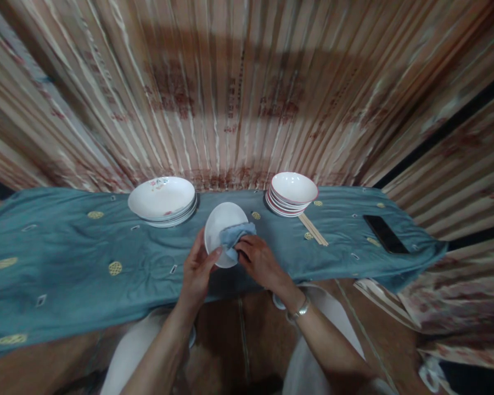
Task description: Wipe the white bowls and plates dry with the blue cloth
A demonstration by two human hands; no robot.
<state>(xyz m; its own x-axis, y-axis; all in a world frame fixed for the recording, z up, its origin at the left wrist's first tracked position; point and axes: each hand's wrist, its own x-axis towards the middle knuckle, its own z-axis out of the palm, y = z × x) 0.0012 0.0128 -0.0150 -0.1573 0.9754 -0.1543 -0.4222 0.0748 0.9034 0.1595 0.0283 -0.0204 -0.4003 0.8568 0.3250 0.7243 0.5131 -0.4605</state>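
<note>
A small white bowl [216,225] is tilted up above the near part of the table, its inside facing me. My left hand [198,266] grips it by the lower left rim, thumb over the edge. Bunched in the fingers of my right hand [260,259] is a light blue cloth [235,236], pressed against the inside of the bowl. The cloth covers the right part of the bowl and hides some of its rim.
Stacked white plates [162,200] stand at the back left. Stacked red-rimmed bowls [293,189] stand right of centre, with chopsticks [314,230] beside them. A black phone [385,234] lies farther right on the blue-green tablecloth [78,258]. Curtains [214,99] hang directly behind.
</note>
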